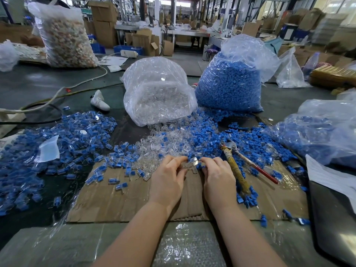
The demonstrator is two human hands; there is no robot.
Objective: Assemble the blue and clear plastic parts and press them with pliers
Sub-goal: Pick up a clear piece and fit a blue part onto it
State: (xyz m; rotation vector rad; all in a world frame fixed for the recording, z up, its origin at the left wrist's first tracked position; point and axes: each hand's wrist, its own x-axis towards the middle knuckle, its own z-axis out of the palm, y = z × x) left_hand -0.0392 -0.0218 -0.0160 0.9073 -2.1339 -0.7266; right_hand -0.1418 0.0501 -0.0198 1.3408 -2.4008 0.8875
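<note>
Hands [168,176] [218,175] pinch parts [189,163] — pliers [236,166] beside.

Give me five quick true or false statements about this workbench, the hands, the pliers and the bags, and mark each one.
1. The pliers lie on the cardboard to the right of both hands. True.
2. The right hand holds the pliers. False: it pinches small plastic parts; the pliers lie untouched.
3. The bag of blue parts stands to the right of the bag of clear parts. True.
4. The left hand rests flat and idle on the table. False: its fingers are curled round clear plastic parts, close to the right hand.
5. The assembled pieces are heaped to the right of the pliers. False: they lie on the left.
</note>
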